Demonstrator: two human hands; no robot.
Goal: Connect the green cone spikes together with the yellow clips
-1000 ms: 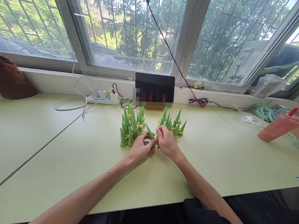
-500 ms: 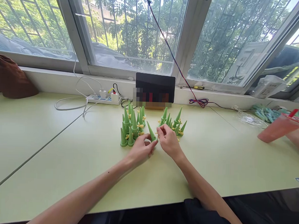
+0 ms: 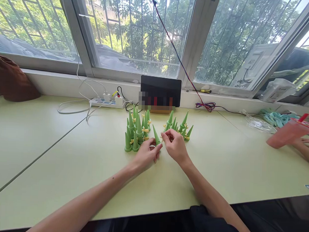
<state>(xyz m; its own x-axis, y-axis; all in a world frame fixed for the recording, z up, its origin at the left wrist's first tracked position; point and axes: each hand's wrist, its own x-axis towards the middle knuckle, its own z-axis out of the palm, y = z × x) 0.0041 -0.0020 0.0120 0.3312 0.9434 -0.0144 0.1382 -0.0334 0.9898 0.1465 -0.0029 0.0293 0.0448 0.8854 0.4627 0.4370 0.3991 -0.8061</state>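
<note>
A green plant watering spike [image 3: 156, 134] is gripped near its base by the closed fingers of my left hand [image 3: 148, 152], its point tilted up and slightly left. My right hand [image 3: 175, 146] is pinched closed just to the right of it. Between those fingertips shows a small pale yellow valve [image 3: 162, 140], held against or very near the side of the spike; the exact contact is hidden. Left of the hands stands a cluster of green spikes [image 3: 139, 127] with yellow valves. Behind my right hand is a second group of spikes [image 3: 184, 121], some leaning.
A dark-screened tablet [image 3: 160, 91] stands by the window. A power strip [image 3: 101, 102] with white cables lies back left. A cup of red drink [image 3: 283, 134] tilts at the right, near another person's hand [image 3: 305, 146]. Bundled cord [image 3: 206, 106] lies by the sill.
My right fingertips and the yellow valve have moved slightly left, closer to the spike. The spike stands a little more upright. At the right, the other person's hand shows more.
</note>
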